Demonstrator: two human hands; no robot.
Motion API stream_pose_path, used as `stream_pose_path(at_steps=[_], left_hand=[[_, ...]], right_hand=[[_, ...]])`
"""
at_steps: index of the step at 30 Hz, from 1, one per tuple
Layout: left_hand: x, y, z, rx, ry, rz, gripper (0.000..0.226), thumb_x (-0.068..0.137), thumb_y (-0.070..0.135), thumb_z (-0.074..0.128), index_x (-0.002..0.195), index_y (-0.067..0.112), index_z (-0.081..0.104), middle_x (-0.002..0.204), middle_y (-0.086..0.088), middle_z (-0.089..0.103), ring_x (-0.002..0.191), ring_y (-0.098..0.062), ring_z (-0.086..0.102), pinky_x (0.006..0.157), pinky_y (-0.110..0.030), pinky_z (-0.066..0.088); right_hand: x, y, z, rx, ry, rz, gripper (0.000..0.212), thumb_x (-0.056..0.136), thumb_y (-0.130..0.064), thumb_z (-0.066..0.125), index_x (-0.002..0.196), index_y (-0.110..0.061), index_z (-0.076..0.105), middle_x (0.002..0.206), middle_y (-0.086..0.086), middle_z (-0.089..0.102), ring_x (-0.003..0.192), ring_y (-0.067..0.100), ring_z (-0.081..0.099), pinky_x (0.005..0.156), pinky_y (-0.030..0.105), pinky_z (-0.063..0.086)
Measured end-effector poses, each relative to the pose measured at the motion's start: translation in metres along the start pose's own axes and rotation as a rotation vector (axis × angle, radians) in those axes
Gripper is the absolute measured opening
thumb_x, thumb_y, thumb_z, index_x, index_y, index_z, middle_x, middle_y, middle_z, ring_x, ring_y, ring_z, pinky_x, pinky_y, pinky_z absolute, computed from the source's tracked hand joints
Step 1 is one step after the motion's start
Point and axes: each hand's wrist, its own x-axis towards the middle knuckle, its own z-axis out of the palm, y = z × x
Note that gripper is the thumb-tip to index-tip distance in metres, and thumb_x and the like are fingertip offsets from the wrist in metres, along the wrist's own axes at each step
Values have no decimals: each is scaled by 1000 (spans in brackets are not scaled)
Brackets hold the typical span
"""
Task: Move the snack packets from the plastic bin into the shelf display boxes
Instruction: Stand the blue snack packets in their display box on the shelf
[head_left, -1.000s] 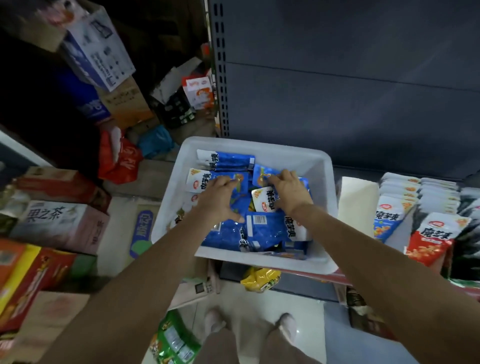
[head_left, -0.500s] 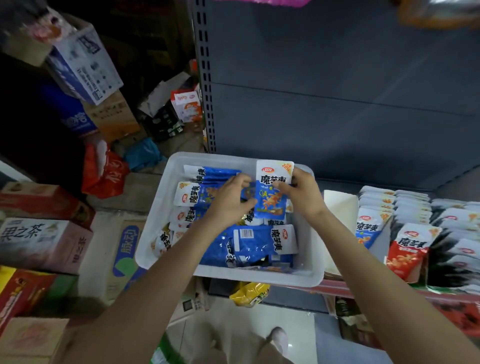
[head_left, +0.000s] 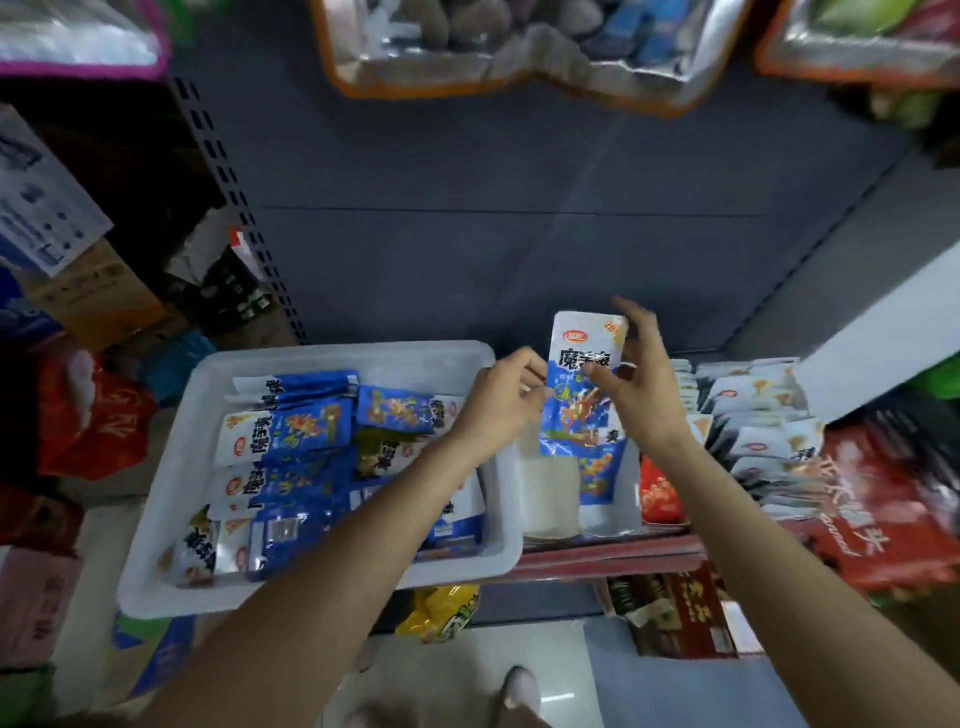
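Note:
A white plastic bin (head_left: 171, 488) rests on the shelf edge at the left, with several blue and white snack packets (head_left: 291, 431) lying flat inside. Just right of the bin, a small stack of blue packets (head_left: 576, 415) stands upright between my hands, above a white display box (head_left: 550, 499). My left hand (head_left: 498, 400) pinches the stack's left edge. My right hand (head_left: 639, 384) holds its right side with the thumb across the front and the upper fingers spread. Further right, rows of white packets (head_left: 758, 415) fill more display boxes.
A red-fronted display box (head_left: 660, 493) stands right of the white box, and a large red carton (head_left: 893, 499) lies beyond it. A grey shelf back panel (head_left: 519, 208) rises behind. Cartons and bags crowd the floor at left. A yellow packet (head_left: 441, 613) lies under the bin.
Both hands have lifted the blue packet stack out of the bin and carried it right, over the white display box. The camera has tilted up and shifted right.

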Motion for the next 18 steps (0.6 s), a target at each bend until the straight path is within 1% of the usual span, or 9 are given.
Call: stream_pose_path(at_steps=[2,4,7,9,12,14,15,17,18], left_hand=[[5,4,14,40,19,-18,23,86,-1,56,108,6,58,94,-7,66,84,-24,63,72,-27,47],[9,4,27,106,26,-65,32,87,-1,53,118,7,55,108,-10,65,99,-27,61,79,-27,46],[11,5,40,197,-18,-161,36,88,1,49,123,9,54,118,-11,63,108,-29,58,86,-30,47],[9,8,47,171,-51,-196,36,88,-1,47,121,7,56,113,-13,64,104,-30,59,85,-32,48],[6,15,54,40,-73,-248,32,88,-5,48,118,3,58,94,-9,63,86,-23,58,84,-36,51],[6,16,56,-35,-60,-285,35,87,-7,50,120,0,56,82,2,65,84,-22,57,84,-37,53],[6,16,56,-53,-59,-293,37,86,-8,51,123,-1,53,80,6,65,85,-21,56,79,-32,54],[5,17,56,-66,-70,-301,44,86,-9,52,129,-1,47,97,-4,64,89,-19,57,64,-19,50],[5,17,57,-54,-70,-296,46,86,-9,53,131,0,46,108,-12,62,93,-21,59,64,-18,49]], right_hand=[[2,7,-20,-34,32,-20,59,81,11,60,122,-28,43,100,-8,60,89,14,63,76,36,55],[4,12,-34,-101,51,-19,54,81,6,62,114,-32,44,98,-1,64,89,21,66,77,44,56],[5,21,-44,-296,8,-29,40,83,-2,63,112,-22,44,90,3,65,81,25,65,72,43,54],[4,25,-43,-421,-70,-61,25,86,-6,59,107,-14,47,86,8,65,79,29,62,69,39,50],[5,32,-43,-600,-174,-133,6,89,-7,54,95,-7,55,87,13,66,80,31,60,69,40,49],[9,36,-45,-705,-219,-161,6,88,-6,54,93,-5,57,90,14,65,81,32,59,67,38,47],[10,38,-46,-752,-237,-178,7,88,-6,54,94,-6,57,92,14,65,83,32,59,67,39,47],[13,39,-45,-868,-271,-215,11,87,-6,53,97,-7,58,97,14,64,89,33,58,71,37,47],[13,40,-44,-930,-290,-235,15,88,-6,51,100,-8,58,100,13,63,92,33,57,73,35,44]])
